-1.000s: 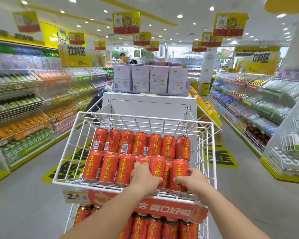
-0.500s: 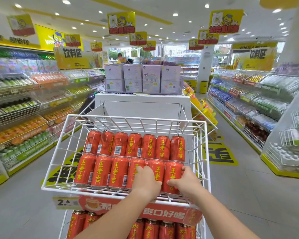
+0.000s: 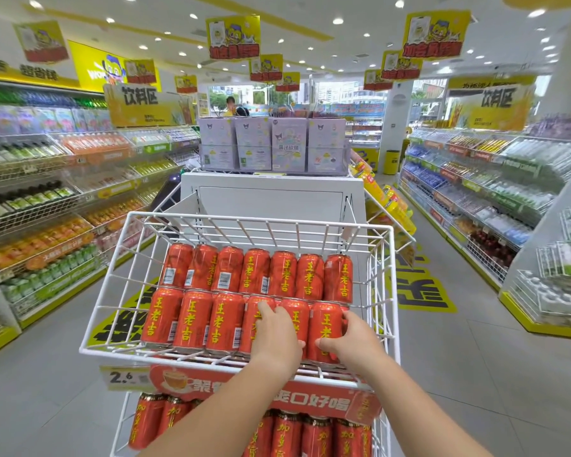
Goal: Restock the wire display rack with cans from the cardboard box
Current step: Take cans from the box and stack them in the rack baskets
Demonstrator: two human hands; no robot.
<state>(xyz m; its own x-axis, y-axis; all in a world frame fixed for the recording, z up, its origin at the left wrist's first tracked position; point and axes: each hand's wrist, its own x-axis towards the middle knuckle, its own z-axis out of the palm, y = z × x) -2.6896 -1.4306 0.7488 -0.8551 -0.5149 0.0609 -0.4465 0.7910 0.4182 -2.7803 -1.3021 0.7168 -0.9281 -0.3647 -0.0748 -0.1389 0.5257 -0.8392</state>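
The left hand [image 3: 277,338] rests with fingers laid flat on a front-row can [image 3: 249,331]. The right hand [image 3: 355,338] curls round the rightmost can [image 3: 327,321]. Both cans lie in the wire rack [image 3: 392,275], with a second row of cans [image 3: 257,272] behind.

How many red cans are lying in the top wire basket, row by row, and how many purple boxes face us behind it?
Back row of red cans: 7
Front row of red cans: 6
purple boxes showing: 4
Total: 17
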